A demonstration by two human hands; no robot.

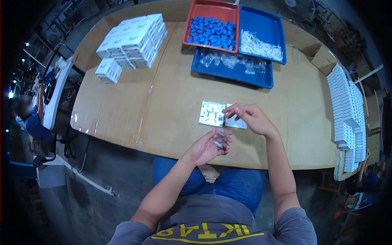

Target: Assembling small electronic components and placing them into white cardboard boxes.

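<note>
My left hand [206, 149] is palm up near the table's front edge, its fingers closed around a small clear plastic bag [221, 138]. A small white piece shows in the bag's lower part. My right hand [252, 118] hovers just beyond and to the right, fingers bent and apart, with nothing visible in them. Partly beneath it lies a flat white square piece [237, 121]. Beside that, on the left, a white square plate [211, 114] with several fittings and cutouts lies on the table.
Beyond my hands stand a red tray [188, 30] of small blue parts, a blue tray [261, 20] of thin white pieces and a lower blue tray [228, 77] of clear bags. White boxes [134, 36] are stacked far left; white boxes [347, 110] line the right edge. A person [34, 118] sits at left.
</note>
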